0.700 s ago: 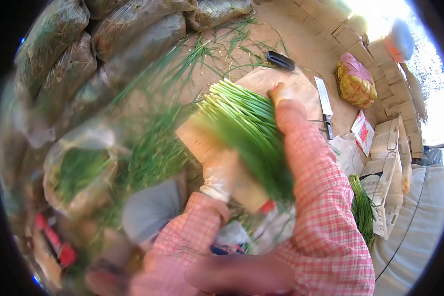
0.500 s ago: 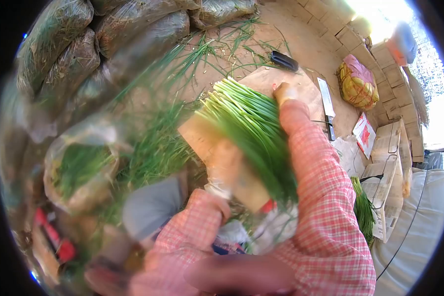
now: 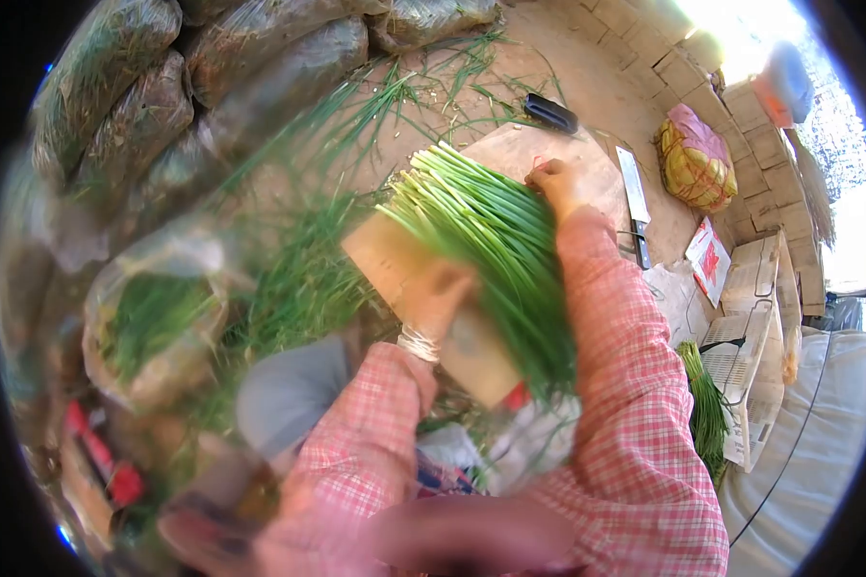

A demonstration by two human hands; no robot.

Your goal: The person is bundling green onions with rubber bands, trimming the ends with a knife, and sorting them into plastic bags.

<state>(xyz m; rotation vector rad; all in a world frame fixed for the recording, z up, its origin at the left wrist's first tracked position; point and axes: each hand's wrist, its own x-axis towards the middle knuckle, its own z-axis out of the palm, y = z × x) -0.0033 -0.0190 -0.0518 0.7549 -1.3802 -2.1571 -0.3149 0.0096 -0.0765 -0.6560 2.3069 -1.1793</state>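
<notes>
A thick bunch of chives lies across a tan board, its pale cut ends toward the upper left and its dark green tops toward me. Beside the far right edge of the bunch is my right hand, its fingers pinched on what looks like a thin red strip. My left hand is at the near left side of the bunch, over the board. Its fingers are curled and slightly blurred; what they hold, if anything, is hidden.
A knife lies right of the board, and a dark oblong object sits at its far edge. Stuffed plastic bags are piled upper left. An open bag of greens stands left; a plastic crate stands right.
My left hand has shifted slightly toward the upper left and looks less smeared. My right hand has moved slightly left, its fingers bent inward. The bunch stays on the board.
</notes>
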